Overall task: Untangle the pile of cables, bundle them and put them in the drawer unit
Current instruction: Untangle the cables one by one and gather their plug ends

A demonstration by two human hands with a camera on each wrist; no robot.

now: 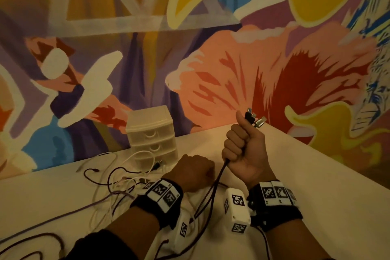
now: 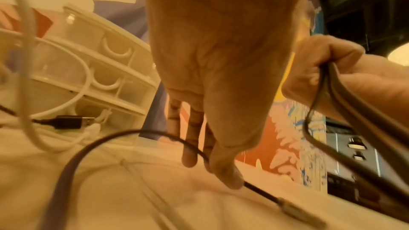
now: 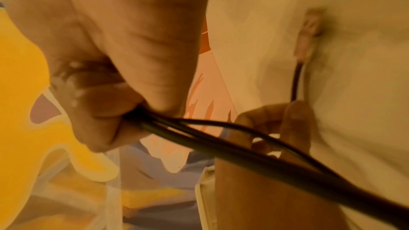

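My right hand (image 1: pixel 240 143) is raised above the table in a fist and grips a bunch of dark cables (image 1: pixel 213 188). Their plugs (image 1: pixel 254 119) stick out above the thumb, and the strands hang down to the table; the right wrist view shows them leaving the fist (image 3: pixel 199 137). My left hand (image 1: pixel 192 172) is low on the cloth, thumb and fingers pinching a single dark cable (image 2: pixel 155 132) close to its plug (image 2: pixel 296 209). The translucent three-drawer unit (image 1: pixel 152 137) stands at the back against the wall, all drawers closed.
A loose tangle of white and dark cables (image 1: pixel 118 179) lies on the white-covered table (image 1: pixel 295 164) in front of the drawer unit. A black USB plug (image 2: pixel 73 121) and white cable loops (image 2: pixel 84 80) lie at its base. A painted wall borders the table behind and right.
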